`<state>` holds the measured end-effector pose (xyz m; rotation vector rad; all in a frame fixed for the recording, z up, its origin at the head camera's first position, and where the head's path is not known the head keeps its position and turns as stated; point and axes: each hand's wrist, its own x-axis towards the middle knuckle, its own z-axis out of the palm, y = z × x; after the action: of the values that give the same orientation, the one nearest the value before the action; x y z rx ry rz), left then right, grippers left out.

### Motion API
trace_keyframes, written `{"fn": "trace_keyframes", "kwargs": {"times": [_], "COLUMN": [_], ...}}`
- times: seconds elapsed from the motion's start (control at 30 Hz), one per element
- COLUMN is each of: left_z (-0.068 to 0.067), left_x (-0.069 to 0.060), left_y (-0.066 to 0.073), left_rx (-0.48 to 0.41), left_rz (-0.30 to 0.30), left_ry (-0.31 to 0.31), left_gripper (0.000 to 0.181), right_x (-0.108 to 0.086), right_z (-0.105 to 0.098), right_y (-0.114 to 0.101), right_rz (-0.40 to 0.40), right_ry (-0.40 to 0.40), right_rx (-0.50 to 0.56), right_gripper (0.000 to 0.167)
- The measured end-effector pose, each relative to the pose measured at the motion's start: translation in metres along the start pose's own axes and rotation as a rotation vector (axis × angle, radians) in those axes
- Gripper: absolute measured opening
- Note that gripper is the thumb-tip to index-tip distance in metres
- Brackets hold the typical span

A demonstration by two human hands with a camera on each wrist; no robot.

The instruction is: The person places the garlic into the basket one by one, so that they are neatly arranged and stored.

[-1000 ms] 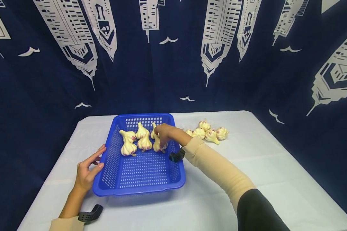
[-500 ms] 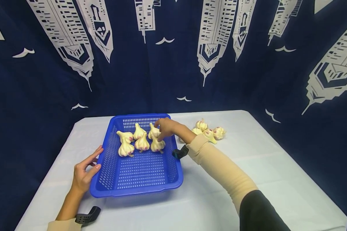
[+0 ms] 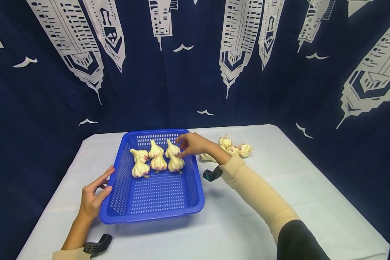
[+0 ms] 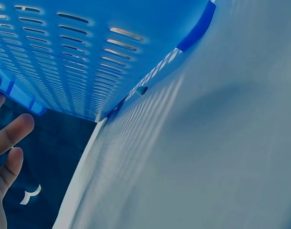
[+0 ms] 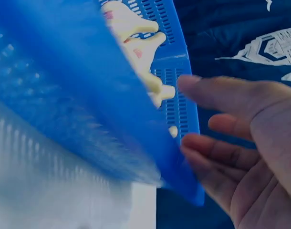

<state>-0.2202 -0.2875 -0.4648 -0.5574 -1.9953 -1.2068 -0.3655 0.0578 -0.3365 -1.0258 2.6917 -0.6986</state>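
Observation:
A blue perforated plastic basket (image 3: 152, 216) sits on the table, holding several garlic bulbs (image 3: 176, 164) in two rows toward its far end. My left hand (image 3: 91, 198) is at the basket's left side, index fingertip and thumb touching the rim. In the left wrist view, other fingers (image 4: 14, 131) hang free beside the basket wall. Above the right rim is my right hand (image 3: 196, 143), its thumb and fingers apart and holding nothing, close to the rightmost bulbs. The right wrist view shows that hand (image 5: 250, 148) beside the rim, with garlic necks (image 5: 167, 91) showing inside.
More garlic bulbs (image 3: 233, 150) lie grouped on the white tablecloth (image 3: 295, 187) right of the basket, partly hidden by my right forearm. A dark blue curtain (image 3: 169, 90) with white building prints hangs behind the table's far edge.
My right hand had its fingers around a bulb at the right of the basket; it has let go and drawn up and right to the rim. My left hand stays at the left rim.

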Motion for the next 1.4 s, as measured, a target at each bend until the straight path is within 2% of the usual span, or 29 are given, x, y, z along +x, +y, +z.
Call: {"fn": "trace_keyframes", "kwargs": {"times": [0.23,0.47,0.93,1.17,1.4], "left_z": [0.000,0.000,0.000,0.000,0.000], "left_x": [0.000,0.000,-0.001,-0.001,-0.001], "left_y": [0.000,0.001,0.000,0.000,0.000], "left_rx": [-0.009,-0.003,-0.001,-0.002,-0.002], "left_rz": [0.001,0.001,0.004,0.003,-0.002], "left_ry": [0.001,0.000,0.006,0.007,0.008], "left_gripper": [0.047,0.048,0.047,0.047,0.047], "right_x": [-0.016,-0.030,-0.043,-0.044,-0.045], "right_z": [0.003,0.002,-0.004,-0.003,0.000], "right_y": [0.019,0.030,0.056,0.070,0.087], "right_rz": [-0.046,-0.074,0.012,0.082,0.143], "right_ry": [0.115,0.219,0.294,0.319,0.347], "right_rx": [0.189,0.283,0.214,0.203,0.126], "right_gripper": [0.045,0.038,0.033,0.033,0.032]}}
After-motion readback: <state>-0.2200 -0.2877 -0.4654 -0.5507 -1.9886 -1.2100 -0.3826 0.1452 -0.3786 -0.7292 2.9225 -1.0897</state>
